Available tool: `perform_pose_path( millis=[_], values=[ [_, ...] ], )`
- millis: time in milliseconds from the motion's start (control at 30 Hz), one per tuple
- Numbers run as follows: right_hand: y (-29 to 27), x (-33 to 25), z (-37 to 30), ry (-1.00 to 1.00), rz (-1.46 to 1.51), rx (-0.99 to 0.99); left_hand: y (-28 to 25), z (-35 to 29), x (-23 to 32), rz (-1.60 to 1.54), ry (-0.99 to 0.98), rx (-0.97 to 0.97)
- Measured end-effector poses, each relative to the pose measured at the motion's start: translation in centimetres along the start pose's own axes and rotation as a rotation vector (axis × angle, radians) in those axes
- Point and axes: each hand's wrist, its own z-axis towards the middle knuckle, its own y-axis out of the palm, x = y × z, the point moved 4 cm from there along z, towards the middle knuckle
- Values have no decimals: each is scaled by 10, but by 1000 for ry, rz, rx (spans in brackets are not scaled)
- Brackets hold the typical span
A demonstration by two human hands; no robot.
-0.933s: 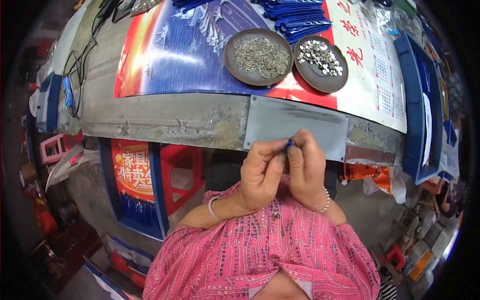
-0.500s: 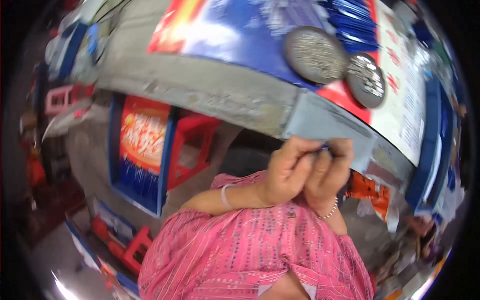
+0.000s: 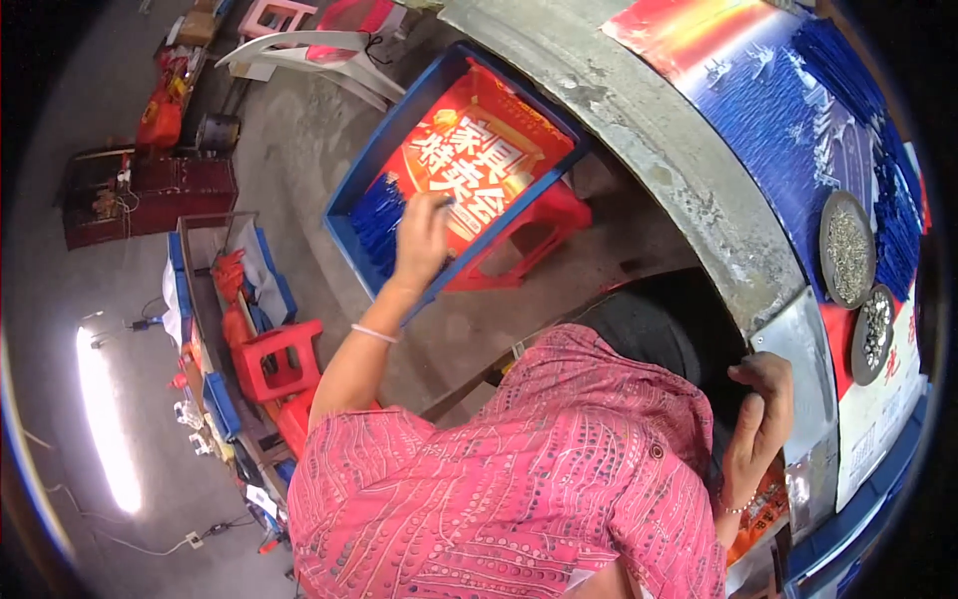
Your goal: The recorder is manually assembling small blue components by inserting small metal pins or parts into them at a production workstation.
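My left hand (image 3: 421,240) reaches out over a blue tray (image 3: 351,245), fingers pinched together. A small dark piece (image 3: 447,202) shows at its fingertips; most of it is hidden. Under and beside that hand, many thin dark blue sticks (image 3: 377,222) lie at the tray's near-left end, on a red printed sheet (image 3: 469,150). At the workbench edge is my right hand (image 3: 760,424), loosely curled, thumb apart from the fingers, nothing visible in it. Beyond it on the bench sit a round dish of fine metal pins (image 3: 848,250) and a smaller dish of silvery bits (image 3: 875,334).
A red stool (image 3: 519,240) stands under the tray. More blue sticks (image 3: 898,225) lie on the bench (image 3: 649,150) at right. A white chair (image 3: 309,45) is behind the tray. Another red stool (image 3: 279,359) and a rack stand at left. Blue trays line the lower right.
My hands have parted from pinching a small dark blue piece together at the bench edge. The left has swung out left over the tray; the right stays at the bench. My view has turned left.
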Motion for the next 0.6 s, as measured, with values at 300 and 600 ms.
perform_pose_path(
  millis=[300,600],
  values=[
    [13,-12,12,40,-1,-72,-30,-58,-104,192,-180,-23],
    [-28,-4,-4,82,-97,66,-37,-5,-56,113,-128,140]
  ],
)
